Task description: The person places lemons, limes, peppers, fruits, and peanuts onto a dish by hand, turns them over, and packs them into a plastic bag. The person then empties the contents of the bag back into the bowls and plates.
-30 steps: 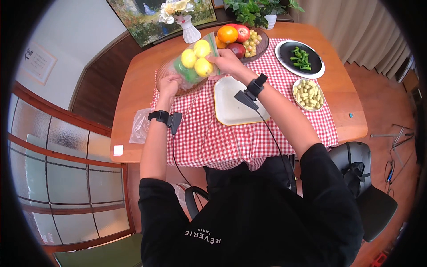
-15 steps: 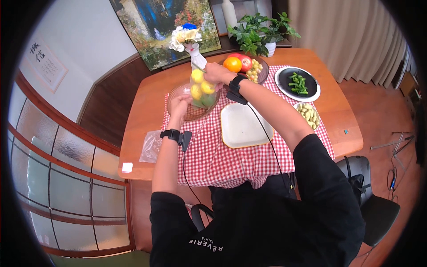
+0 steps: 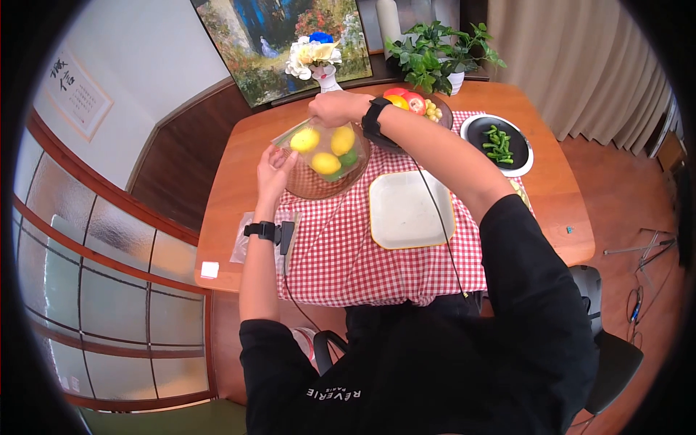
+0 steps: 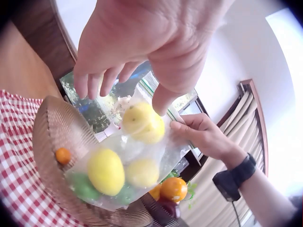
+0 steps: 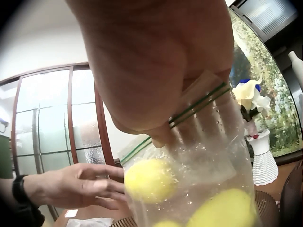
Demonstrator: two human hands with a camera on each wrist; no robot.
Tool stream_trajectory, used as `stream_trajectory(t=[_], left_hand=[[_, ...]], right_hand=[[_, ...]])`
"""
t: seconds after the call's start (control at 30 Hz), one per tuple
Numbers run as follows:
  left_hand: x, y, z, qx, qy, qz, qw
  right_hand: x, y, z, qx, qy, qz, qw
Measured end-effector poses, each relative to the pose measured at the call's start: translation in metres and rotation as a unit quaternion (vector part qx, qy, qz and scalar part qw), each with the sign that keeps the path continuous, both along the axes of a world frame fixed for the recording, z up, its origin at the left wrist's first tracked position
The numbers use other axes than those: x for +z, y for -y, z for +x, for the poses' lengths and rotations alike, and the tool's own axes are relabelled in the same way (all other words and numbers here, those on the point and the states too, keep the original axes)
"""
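Observation:
A clear zip bag (image 3: 325,147) holding several lemons (image 4: 106,172) and green fruits (image 4: 84,187) hangs over a brown ribbed bowl (image 3: 312,191). My right hand (image 3: 338,109) pinches the bag's top edge, near its green zip strip (image 5: 199,105). At the bag's left side is my left hand (image 3: 273,172), its fingers spread and its thumb close to the upper lemon. In the left wrist view a small orange fruit (image 4: 63,156) lies inside the bowl.
A white tray (image 3: 412,210) rests on the checked cloth (image 3: 341,254). Behind stand a fruit bowl (image 3: 444,119) and a vase of flowers (image 3: 328,78). At right is a black plate of cut green vegetables (image 3: 498,145). A crumpled plastic bag (image 3: 241,239) lies at left.
The bag has swung from tilted to hanging wide under my right hand, with the lemons shifting inside. My left hand has moved from the bag's lower side to its upper left, its fingers spreading.

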State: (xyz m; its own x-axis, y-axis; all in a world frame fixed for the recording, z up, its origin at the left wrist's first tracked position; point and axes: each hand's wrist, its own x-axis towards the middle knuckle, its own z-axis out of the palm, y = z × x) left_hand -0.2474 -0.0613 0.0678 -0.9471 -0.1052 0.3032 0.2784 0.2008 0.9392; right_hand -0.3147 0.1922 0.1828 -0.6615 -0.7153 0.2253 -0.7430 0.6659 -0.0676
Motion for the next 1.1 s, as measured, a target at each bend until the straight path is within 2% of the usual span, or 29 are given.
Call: stream_trajectory(t=[0.03, 0.1, 0.2, 0.3, 0.53, 0.63, 0.7, 0.77, 0.83, 0.9, 0.97, 1.03, 1.1], left_hand=[[0.008, -0.005, 0.0, -0.001, 0.001, -0.006, 1.0], [0.026, -0.014, 0.002, -0.018, -0.002, 0.063, 0.998], [0.037, -0.015, -0.005, -0.047, 0.002, 0.044, 0.998], [0.04, -0.016, -0.014, -0.044, -0.013, 0.029, 0.999], [0.042, -0.02, -0.026, -0.055, -0.04, 0.028, 0.997], [0.039, -0.019, -0.035, -0.021, -0.02, -0.038, 0.999], [0.032, -0.013, -0.049, -0.008, -0.086, -0.034, 0.996], [0.042, -0.016, -0.046, -0.012, -0.099, -0.024, 0.995], [0.041, -0.014, -0.052, -0.012, -0.119, -0.027, 0.992], [0.029, -0.013, -0.057, -0.001, -0.115, -0.05, 0.992], [0.038, -0.018, -0.049, 0.014, -0.114, -0.071, 0.991], [0.04, -0.025, -0.035, -0.007, -0.047, -0.025, 0.999], [0.043, -0.029, -0.025, -0.038, -0.044, -0.013, 0.998]], right_hand=[[0.003, 0.0, 0.001, 0.012, 0.001, -0.003, 1.0], [0.007, 0.0, 0.003, 0.023, 0.004, -0.012, 1.0], [0.016, -0.002, 0.003, 0.024, -0.013, -0.027, 0.999], [0.02, -0.01, 0.0, 0.038, -0.007, -0.041, 0.998], [0.021, -0.012, 0.008, 0.032, 0.011, 0.001, 0.999], [0.01, -0.012, 0.006, 0.039, 0.016, 0.0, 0.999], [0.009, -0.013, 0.005, 0.04, 0.018, -0.008, 0.999], [0.009, -0.013, 0.006, 0.032, -0.012, -0.059, 0.998], [0.004, -0.011, 0.008, 0.015, -0.029, -0.048, 0.998], [-0.001, -0.012, 0.007, -0.001, -0.048, -0.038, 0.998], [-0.003, -0.013, 0.004, -0.002, -0.08, -0.062, 0.995], [-0.005, -0.014, 0.002, 0.003, -0.078, -0.073, 0.994], [-0.005, -0.015, 0.0, 0.008, -0.074, -0.081, 0.994]])
